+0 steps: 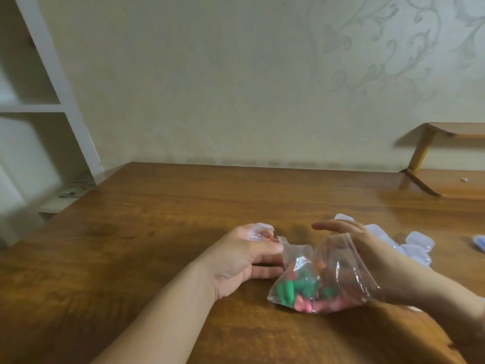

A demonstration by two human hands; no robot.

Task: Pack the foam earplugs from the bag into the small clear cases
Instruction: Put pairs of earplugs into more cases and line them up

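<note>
Earplugs fill the bag between both hands' loosely spread fingers.

1. Glossy varnished wood with visible grain: table, filling the lower frame.
2. Thin clear crinkled plastic film, shiny where creased: bag, lower right of centre.
3. Matt, soft-looking foam in green, pink and orange: earplugs inside.
4. Translucent, smooth hard plastic: cases, right edge.
5. Matt patterned wallpaper: wall, upper frame.
6. Polished wood: shelf, far right.
</note>
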